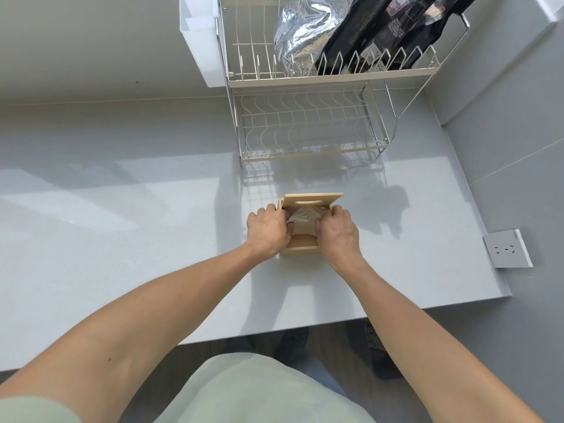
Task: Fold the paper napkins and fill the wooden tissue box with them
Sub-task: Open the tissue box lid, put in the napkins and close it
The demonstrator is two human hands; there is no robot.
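**A:** Where am I in the job?

**B:** Filling, I judge. The box [300, 248] sits on the counter [152, 239] before the rack [305, 129], its lid [314, 198] propped at the far edge.

**A:** My hands?

**B:** My left hand [267, 232] and right hand [337, 232] are curled, fingertips pinching the napkins [302, 219] inside the box.

**A:** Next?

**B:** Probably press them flat and let go. I see no spare napkins outside.

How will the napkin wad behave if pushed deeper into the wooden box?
The napkins look crumpled and thin, so probably floppy, compressing rather than sliding. Likely very light, may spring up once the left hand and right hand release. The wooden box looks small, might shift.
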